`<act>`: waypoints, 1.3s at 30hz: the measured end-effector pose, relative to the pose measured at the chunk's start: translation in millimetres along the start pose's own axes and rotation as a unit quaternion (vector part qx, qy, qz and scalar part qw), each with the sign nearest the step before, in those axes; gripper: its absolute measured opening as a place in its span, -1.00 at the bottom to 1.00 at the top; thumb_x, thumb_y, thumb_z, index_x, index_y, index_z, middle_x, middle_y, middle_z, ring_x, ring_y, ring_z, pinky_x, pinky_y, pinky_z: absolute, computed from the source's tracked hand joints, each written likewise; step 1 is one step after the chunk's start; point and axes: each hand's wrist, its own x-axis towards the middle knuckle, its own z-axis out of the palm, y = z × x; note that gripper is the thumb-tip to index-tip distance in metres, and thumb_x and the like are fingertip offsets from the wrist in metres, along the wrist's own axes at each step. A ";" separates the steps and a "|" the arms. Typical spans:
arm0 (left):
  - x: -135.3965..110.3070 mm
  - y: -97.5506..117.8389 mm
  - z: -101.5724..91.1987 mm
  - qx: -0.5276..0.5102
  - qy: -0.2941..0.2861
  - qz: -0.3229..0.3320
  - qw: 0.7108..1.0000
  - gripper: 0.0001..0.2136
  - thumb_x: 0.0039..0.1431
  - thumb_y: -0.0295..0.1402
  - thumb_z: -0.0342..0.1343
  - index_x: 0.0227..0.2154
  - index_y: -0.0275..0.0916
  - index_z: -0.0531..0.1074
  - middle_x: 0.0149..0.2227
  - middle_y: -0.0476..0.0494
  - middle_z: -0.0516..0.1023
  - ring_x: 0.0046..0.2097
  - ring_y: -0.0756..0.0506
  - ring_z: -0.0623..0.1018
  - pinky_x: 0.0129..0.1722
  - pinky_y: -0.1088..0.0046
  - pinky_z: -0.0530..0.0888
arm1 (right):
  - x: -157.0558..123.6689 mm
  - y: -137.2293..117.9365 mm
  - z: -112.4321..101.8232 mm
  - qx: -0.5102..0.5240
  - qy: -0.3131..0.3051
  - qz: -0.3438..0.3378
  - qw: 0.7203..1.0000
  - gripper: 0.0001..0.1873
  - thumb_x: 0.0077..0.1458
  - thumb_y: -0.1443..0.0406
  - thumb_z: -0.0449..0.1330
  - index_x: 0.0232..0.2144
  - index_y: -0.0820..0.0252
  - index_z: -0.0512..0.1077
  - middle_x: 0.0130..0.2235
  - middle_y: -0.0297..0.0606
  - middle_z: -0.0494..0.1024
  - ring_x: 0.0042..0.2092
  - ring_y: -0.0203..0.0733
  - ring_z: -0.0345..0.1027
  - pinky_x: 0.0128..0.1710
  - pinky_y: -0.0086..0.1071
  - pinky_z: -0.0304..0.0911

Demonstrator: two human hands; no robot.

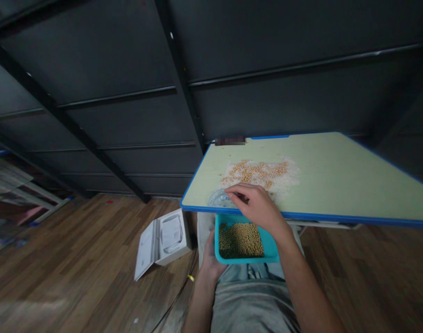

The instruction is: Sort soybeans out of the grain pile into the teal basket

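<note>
My left hand [208,259] grips the left side of a teal tray [267,244] filled with yellow beans [240,239], holding it below the near edge of the pale green table [336,175]. My right hand [256,208] rests at the table's near edge with fingers curled on a clear plastic protractor [218,199]. Just beyond it a pile of yellow beans mixed with white rice [260,173] is spread on the tabletop.
An open white box [163,240] lies on the wooden floor to the left. A thin cable [183,282] runs across the floor near it. Dark metal panels and beams stand behind the table. Shelving shows at the far left.
</note>
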 end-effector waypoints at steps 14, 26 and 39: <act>0.7 -0.5 0.9 -0.006 0.006 0.013 1.000 -0.79 0.12 -0.26 0.28 -0.27 -0.28 0.63 -0.25 -0.22 0.75 0.05 -0.30 0.65 0.16 0.19 0.52 | -0.4 -1.9 -0.7 -0.002 0.002 0.000 1.000 -0.79 0.32 0.35 0.17 -0.13 0.03 0.60 -0.08 -0.31 0.70 -0.04 -0.15 0.57 -0.10 -0.27 0.42; -3.1 1.4 5.9 0.020 0.028 0.012 0.999 -0.81 0.08 -0.21 0.31 -0.31 -0.21 0.61 -0.28 -0.22 0.75 0.07 -0.35 0.64 0.15 0.15 0.53 | 0.0 -3.0 -0.8 0.003 0.007 0.004 1.000 -0.79 0.31 0.36 0.17 -0.14 0.02 0.60 -0.09 -0.30 0.70 -0.06 -0.14 0.57 -0.08 -0.24 0.43; -2.2 0.8 4.2 0.014 0.000 0.001 1.000 -0.77 0.14 -0.20 0.27 -0.23 -0.21 0.64 -0.11 -0.21 0.74 0.10 -0.33 0.62 0.13 0.16 0.55 | -0.3 -2.5 -0.8 0.022 0.009 0.007 1.000 -0.71 0.23 0.45 0.19 -0.13 0.00 0.60 -0.07 -0.34 0.70 -0.06 -0.16 0.56 -0.05 -0.25 0.42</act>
